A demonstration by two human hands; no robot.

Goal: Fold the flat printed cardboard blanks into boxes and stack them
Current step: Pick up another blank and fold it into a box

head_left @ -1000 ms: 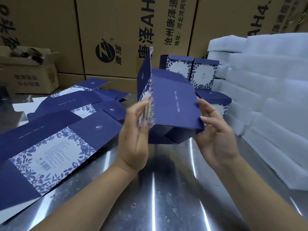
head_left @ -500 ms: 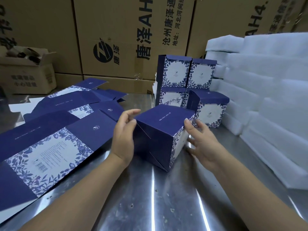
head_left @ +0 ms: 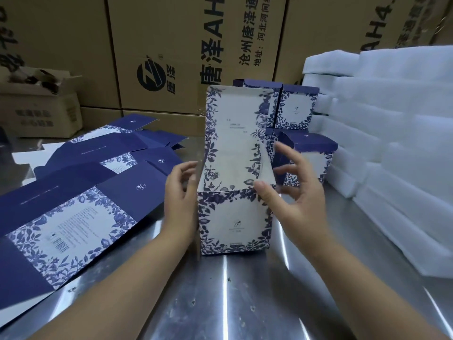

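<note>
A blue and white box [head_left: 232,217] stands upright on the shiny metal table [head_left: 245,303], in the middle. Its top is open and its lid flap [head_left: 235,123] sticks straight up at the back, so the white inside shows. The left hand [head_left: 181,202] is right beside the left wall of the box. Its fingers are loose and a little bent, and they hold nothing. I cannot tell if the palm touches the wall. The right hand [head_left: 299,200] is at the right side of the box, up near the open top. Its fingers are spread wide and hold nothing. Its thumb [head_left: 263,192] is at the front right corner of the box rim and seems to touch it. To the left of the box lie the flat blanks [head_left: 73,217], spread out and partly on top of each other, dark blue with flower print. Behind the box and a bit to its right stand the finished boxes [head_left: 297,109], some stacked on others. Farther right of the box are piles of white foam sheets [head_left: 392,143]. Behind the box is a wall of big brown cartons [head_left: 171,45] with black print. Far to the left of the box sits a small open carton [head_left: 41,106].
</note>
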